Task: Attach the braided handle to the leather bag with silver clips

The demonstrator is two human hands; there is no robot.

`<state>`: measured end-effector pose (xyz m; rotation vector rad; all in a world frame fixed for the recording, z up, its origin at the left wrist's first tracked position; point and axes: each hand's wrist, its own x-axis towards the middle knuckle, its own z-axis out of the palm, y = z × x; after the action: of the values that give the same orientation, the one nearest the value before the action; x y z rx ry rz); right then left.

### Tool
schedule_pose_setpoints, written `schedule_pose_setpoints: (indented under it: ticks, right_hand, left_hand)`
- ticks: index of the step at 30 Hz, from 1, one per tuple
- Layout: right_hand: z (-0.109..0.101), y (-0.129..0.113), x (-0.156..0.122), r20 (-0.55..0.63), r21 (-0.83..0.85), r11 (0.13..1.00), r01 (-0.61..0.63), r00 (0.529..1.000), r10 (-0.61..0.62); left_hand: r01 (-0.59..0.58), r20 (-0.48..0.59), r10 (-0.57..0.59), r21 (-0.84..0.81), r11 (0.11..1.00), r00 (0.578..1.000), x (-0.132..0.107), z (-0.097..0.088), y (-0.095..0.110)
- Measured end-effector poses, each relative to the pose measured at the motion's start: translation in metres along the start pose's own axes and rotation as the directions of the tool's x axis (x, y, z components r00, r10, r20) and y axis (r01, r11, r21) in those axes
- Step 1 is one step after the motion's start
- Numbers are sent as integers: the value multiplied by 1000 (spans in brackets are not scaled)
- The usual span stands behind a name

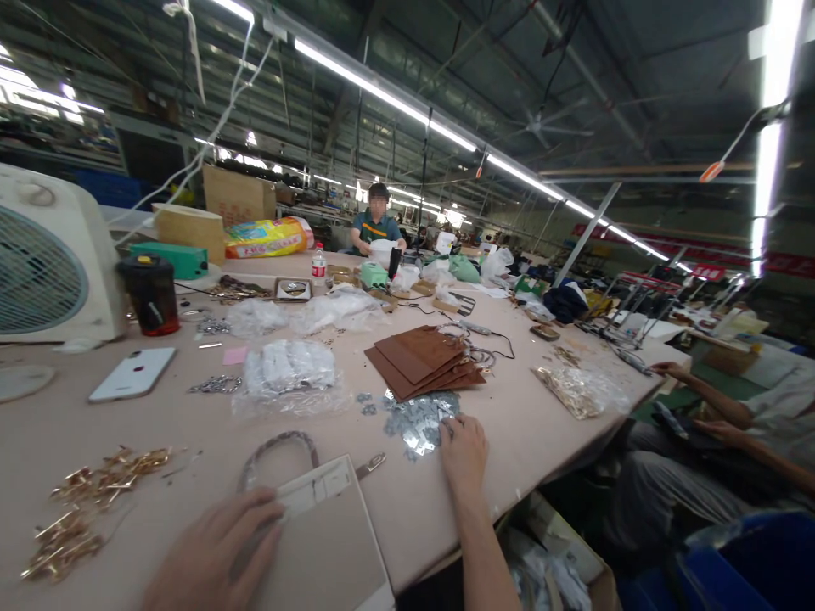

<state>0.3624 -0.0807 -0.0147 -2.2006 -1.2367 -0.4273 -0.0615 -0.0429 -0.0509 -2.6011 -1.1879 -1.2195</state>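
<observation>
A light beige bag panel (318, 535) with a pale strip along its far edge lies on the table in front of me. Behind it curves a braided grey handle (280, 445), and a metal-tipped tab (372, 465) sticks out at the right. My left hand (220, 552), slightly blurred, has its fingers curled over the left side of this bag panel. At the near edge of a pile of thin grey metal plates (417, 420), my right hand (463, 450) has its fingers bent and fingertips down among the plates. What sits between those fingertips is hidden.
Stacked brown panels (420, 361) with handles lie behind the plates. Gold hardware (95, 492), a white phone (133, 375), a plastic-wrapped bundle (289, 367), a dark tumbler (149, 293) and a fan (57, 255) stand left. Co-workers sit across (377, 227) and at right (764, 424).
</observation>
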Motion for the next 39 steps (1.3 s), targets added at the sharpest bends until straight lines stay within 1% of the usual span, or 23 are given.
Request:
schedule_pose_setpoints:
  ticks: [4, 8, 12, 15, 17, 19, 22, 23, 24, 26, 28, 30, 31, 33, 34, 36, 38, 39]
  right_hand:
    - [-1, 2, 6, 14, -13, 1000, -11, 1000, 12]
    - [-1, 3, 7, 2, -6, 1000, -23, 1000, 23]
    - [2, 4, 5, -44, 14, 1000, -17, 999, 17]
    - [2, 6, 7, -91, 48, 999, 17, 996, -12]
    - [-1, 7, 8, -122, 95, 994, 56, 992, -44]
    - [-9, 5, 5, -155, 166, 982, 94, 986, -68]
    - [-16, 3, -5, -214, 282, 953, 112, 975, -51]
    - [-15, 1, -7, -281, 298, 947, 119, 959, -32]
    - [-13, -1, -9, -319, 318, 942, 103, 948, 4]
    - [-9, -10, -14, -288, 341, 937, 79, 957, 24]
    - [-10, -24, -21, -275, 373, 924, 82, 961, 25]
    - [-15, -42, -33, -240, 476, 877, 60, 968, 65]
    - [-17, -52, -40, -193, 556, 831, 29, 977, 94]
    - [-18, -74, -54, -36, 733, 676, -69, 990, 140]
    - [-17, -85, -60, 44, 793, 600, -103, 993, 111]
    - [-13, -107, -73, 180, 850, 498, -171, 983, 30]
    - [-9, -126, -84, 296, 869, 430, -245, 954, -56]
    - [-8, -133, -88, 347, 866, 419, -274, 932, -106]
  left_hand:
    - [-18, 3, 18, 8, 1000, 1000, 2, 0, 0]
    - [-5, 18, 5, 7, 1000, 1000, -1, -1, -1]
    - [17, 23, -16, -31, 999, 1000, -5, 2, -2]
    - [25, 17, -24, -59, 998, 1000, -1, 3, -3]
    - [39, 21, -38, -69, 997, 999, 3, -2, 2]
    - [84, 46, -80, -77, 994, 996, 7, -15, 14]
    - [185, 115, -173, -103, 977, 978, 10, -36, 36]
    - [210, 143, -193, -121, 970, 971, 10, -40, 41]
    - [230, 156, -208, -140, 963, 966, 11, -43, 43]
    - [262, 171, -236, -151, 953, 957, 11, -45, 43]
    - [278, 168, -252, -155, 948, 953, 9, -47, 42]
    - [283, 161, -257, -166, 945, 953, 7, -49, 43]
    - [283, 157, -257, -173, 943, 954, 6, -49, 44]
    - [276, 152, -250, -180, 944, 956, 5, -49, 45]
    - [266, 150, -241, -175, 948, 959, 5, -49, 45]
    - [223, 148, -201, -146, 964, 968, 7, -49, 45]
    - [159, 167, -141, -98, 982, 976, 14, -49, 50]
    - [125, 190, -109, -76, 989, 976, 18, -49, 54]
